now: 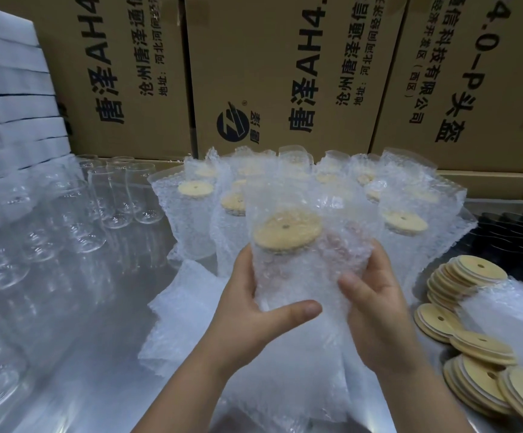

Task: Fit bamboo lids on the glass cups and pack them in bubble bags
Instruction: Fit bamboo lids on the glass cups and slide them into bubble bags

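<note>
Head view: my left hand (254,310) and right hand (378,307) grip one lidded cup (287,231) inside its bubble bag (285,195) above the bench (104,323); bagged cups (407,232) stand behind, while bare glass cups (110,201) and loose lids (478,342) await.

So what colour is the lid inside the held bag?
Pale tan bamboo lid, with a small dark centre hole; the head view shows it.

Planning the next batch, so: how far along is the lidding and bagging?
Done: a cluster of bagged cups with lids stands at the back. In hand: the left hand and right hand grip a bubble bag holding a cup capped with a bamboo lid. Left: many bare glass cups at the left, loose lids piled at the right, spare bags lying under the hands.
</note>
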